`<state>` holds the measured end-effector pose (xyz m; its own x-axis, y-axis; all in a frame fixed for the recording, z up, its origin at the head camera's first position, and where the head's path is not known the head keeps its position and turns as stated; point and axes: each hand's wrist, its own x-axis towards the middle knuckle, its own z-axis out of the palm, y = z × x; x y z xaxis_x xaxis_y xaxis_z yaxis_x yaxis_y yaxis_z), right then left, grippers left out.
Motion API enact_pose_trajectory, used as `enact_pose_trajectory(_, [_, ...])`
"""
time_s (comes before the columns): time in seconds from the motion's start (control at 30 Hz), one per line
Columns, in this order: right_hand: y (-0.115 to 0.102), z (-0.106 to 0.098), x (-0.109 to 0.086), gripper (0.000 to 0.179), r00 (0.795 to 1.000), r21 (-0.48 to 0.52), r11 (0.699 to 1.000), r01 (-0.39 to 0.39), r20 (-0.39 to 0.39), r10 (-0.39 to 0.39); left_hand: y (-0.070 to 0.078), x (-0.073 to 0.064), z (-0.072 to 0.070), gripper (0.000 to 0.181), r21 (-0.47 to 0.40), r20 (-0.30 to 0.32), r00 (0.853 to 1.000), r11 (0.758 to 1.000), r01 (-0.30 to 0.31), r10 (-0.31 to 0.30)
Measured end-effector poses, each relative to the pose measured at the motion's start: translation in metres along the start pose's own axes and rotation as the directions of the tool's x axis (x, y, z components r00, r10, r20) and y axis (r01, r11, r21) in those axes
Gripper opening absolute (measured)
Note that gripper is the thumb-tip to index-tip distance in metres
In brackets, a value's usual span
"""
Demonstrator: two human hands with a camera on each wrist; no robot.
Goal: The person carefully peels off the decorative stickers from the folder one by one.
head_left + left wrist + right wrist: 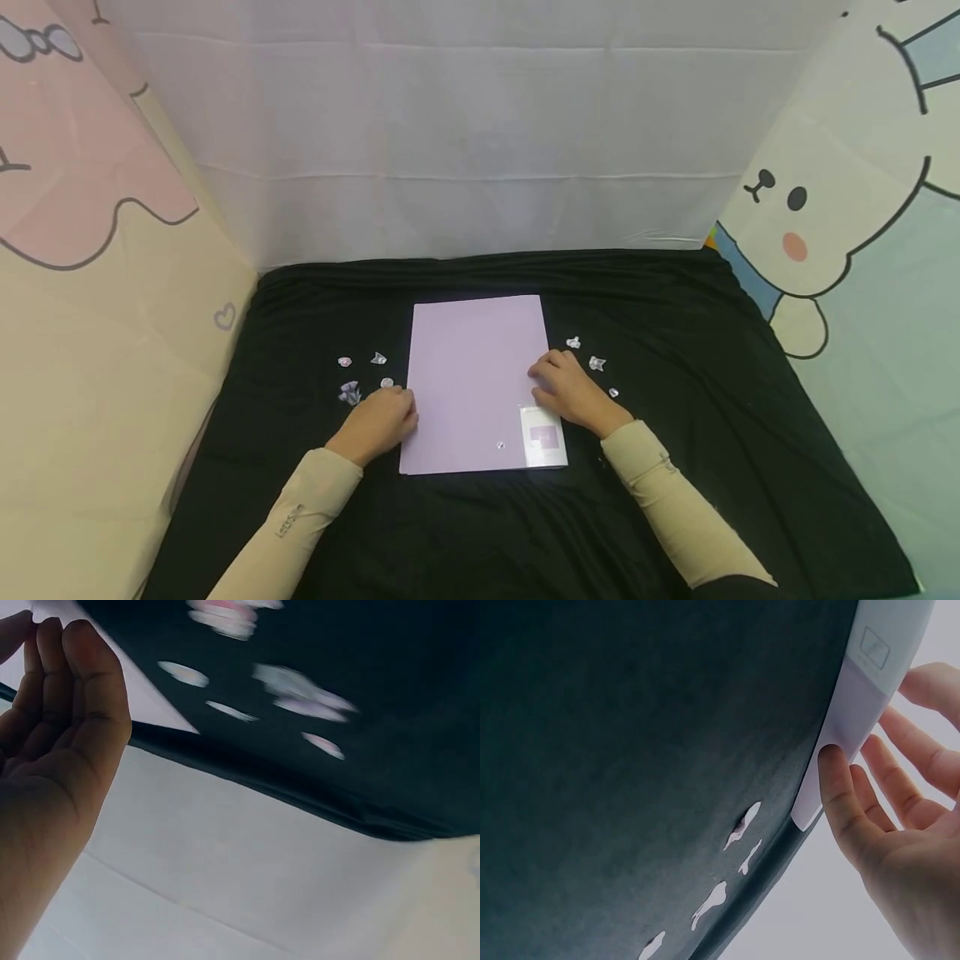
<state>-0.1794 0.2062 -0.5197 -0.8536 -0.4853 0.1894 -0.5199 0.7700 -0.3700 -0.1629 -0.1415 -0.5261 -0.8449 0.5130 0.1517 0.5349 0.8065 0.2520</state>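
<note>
A pale purple folder (472, 367) lies flat on the black cloth, a white label (543, 454) at its lower right corner and a tiny pale piece (501, 445) near its lower edge. My left hand (384, 421) is at the folder's left edge, thumb and fingertips brought together on it; in the left wrist view the hand (67, 720) has its fingers curved close together. Over the right edge rests my right hand (570, 387), its fingertips on the cover. Seen from the right wrist, the fingers (840, 795) are spread and loosely bent against the folder's side (840, 727).
Left of the folder lie several small cut-out pieces, among them a purple flower-like one (349, 392). More pale pieces, one bow-shaped (597, 363), lie to the right. The black cloth (315, 308) meets a white curtain (480, 150) behind; printed cartoon panels (862, 250) flank it.
</note>
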Motion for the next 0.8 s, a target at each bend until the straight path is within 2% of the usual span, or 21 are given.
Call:
enact_pose_trajectory(0.17, [0.001,-0.001,0.0,0.024,1.0,0.008,1.0,-0.001,0.0,0.001,-0.023,-0.013,-0.01,0.015,0.002,0.041,0.994,0.995,0.1,-0.1])
enact_pose_trajectory(0.3, [0.0,-0.001,0.0,0.024,1.0,0.013,1.0,0.003,-0.002,-0.003,-0.034,-0.02,-0.014,0.014,-0.011,0.072,0.985,0.987,0.159,-0.158])
enact_pose_trajectory(0.53, [-0.001,-0.001,0.0,0.024,1.0,0.017,1.0,-0.001,0.001,0.0,-0.041,-0.025,-0.021,0.013,0.006,0.024,0.986,0.987,0.164,-0.164])
enact_pose_trajectory(0.8, [-0.001,-0.001,0.001,0.024,1.0,0.02,1.0,-0.001,-0.001,0.001,-0.043,-0.026,-0.025,0.015,0.002,0.013,0.987,0.987,0.159,-0.159])
